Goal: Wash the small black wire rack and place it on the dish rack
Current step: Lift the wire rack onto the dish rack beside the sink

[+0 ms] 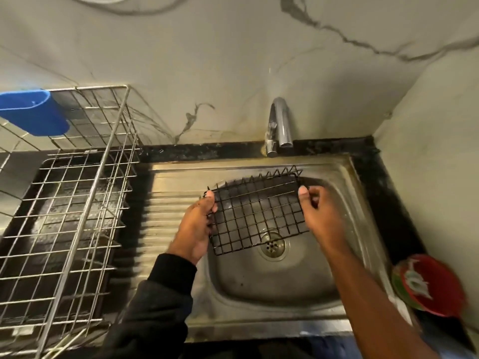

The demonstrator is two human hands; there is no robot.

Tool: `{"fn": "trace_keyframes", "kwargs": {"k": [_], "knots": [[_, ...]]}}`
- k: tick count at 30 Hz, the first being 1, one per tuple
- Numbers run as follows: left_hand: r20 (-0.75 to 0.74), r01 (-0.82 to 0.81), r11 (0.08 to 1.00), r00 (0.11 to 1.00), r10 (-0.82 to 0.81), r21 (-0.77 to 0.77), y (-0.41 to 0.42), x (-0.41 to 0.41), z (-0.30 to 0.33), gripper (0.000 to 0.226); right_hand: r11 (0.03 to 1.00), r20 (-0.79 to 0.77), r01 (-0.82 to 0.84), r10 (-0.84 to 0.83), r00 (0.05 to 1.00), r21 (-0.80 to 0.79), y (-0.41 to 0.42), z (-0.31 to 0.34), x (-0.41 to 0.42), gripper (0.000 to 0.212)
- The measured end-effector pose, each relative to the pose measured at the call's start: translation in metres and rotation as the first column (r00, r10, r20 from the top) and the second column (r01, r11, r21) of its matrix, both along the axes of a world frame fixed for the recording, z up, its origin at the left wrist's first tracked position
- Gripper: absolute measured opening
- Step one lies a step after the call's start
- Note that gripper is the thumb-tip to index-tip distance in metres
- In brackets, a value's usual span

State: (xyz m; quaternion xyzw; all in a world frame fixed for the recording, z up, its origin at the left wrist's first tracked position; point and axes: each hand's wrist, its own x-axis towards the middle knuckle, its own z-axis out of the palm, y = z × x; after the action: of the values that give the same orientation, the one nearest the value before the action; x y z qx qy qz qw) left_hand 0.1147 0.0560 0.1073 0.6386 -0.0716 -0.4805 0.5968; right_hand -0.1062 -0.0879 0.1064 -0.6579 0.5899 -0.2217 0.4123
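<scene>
The small black wire rack (258, 212) is a flat grid with a zigzag far edge, held level over the steel sink (274, 275), above the drain. My left hand (197, 226) grips its left edge, thumb on top. My right hand (315, 212) pinches its right edge near the far corner. The metal dish rack (64, 203) stands to the left of the sink, apart from both hands. The tap (280, 125) rises behind the sink, and no water shows from it.
A blue plastic holder (33, 112) hangs on the dish rack's far left rim. A red and green container (430, 283) sits on the counter at the right. The ribbed drainboard (160, 224) lies between sink bowl and dish rack. Marble walls close the back and right.
</scene>
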Motion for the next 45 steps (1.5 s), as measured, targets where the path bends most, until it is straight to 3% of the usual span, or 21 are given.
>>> {"fn": "trace_keyframes", "kwargs": {"k": [3, 7, 11, 18, 24, 33, 39, 42, 45], "knots": [[0.062, 0.049, 0.999, 0.997, -0.048, -0.018, 0.009, -0.011, 0.014, 0.026, 0.998, 0.061, -0.010, 0.006, 0.998, 0.058, 0.011, 0.013, -0.012, 0.050], [0.200, 0.089, 0.991, 0.977, -0.068, -0.103, 0.020, -0.024, 0.031, 0.024, 0.998, 0.307, 0.056, -0.043, 0.951, -0.035, 0.029, 0.028, -0.026, 0.033], [0.260, 0.124, 0.992, 0.959, -0.113, -0.028, 0.033, -0.036, 0.027, 0.006, 0.999, 0.249, 0.034, -0.024, 0.968, -0.033, 0.047, 0.031, -0.033, 0.037], [0.331, 0.121, 0.992, 0.938, -0.105, -0.027, 0.044, -0.046, 0.039, 0.011, 0.997, 0.244, 0.077, -0.068, 0.967, -0.025, 0.050, 0.035, -0.045, 0.045], [0.448, 0.065, 0.993, 0.894, -0.016, -0.095, 0.050, -0.032, 0.090, 0.010, 0.997, 0.318, -0.033, 0.052, 0.947, -0.064, 0.056, 0.078, -0.032, 0.053], [0.595, 0.094, 0.983, 0.803, 0.020, -0.159, 0.088, 0.080, 0.218, 0.034, 0.976, 0.428, -0.121, 0.189, 0.884, -0.180, 0.095, 0.197, 0.058, 0.054], [0.596, -0.004, 0.973, 0.790, 0.144, -0.229, 0.150, 0.200, 0.249, 0.039, 0.933, 0.399, -0.240, 0.335, 0.854, -0.270, 0.158, 0.228, 0.164, 0.062], [0.594, -0.023, 0.969, 0.786, 0.170, -0.246, 0.182, 0.260, 0.254, 0.042, 0.924, 0.383, -0.253, 0.352, 0.854, -0.286, 0.194, 0.229, 0.222, 0.074], [0.593, -0.036, 0.970, 0.785, 0.177, -0.241, 0.213, 0.316, 0.249, 0.043, 0.926, 0.356, -0.258, 0.348, 0.867, -0.275, 0.226, 0.224, 0.279, 0.071]]}}
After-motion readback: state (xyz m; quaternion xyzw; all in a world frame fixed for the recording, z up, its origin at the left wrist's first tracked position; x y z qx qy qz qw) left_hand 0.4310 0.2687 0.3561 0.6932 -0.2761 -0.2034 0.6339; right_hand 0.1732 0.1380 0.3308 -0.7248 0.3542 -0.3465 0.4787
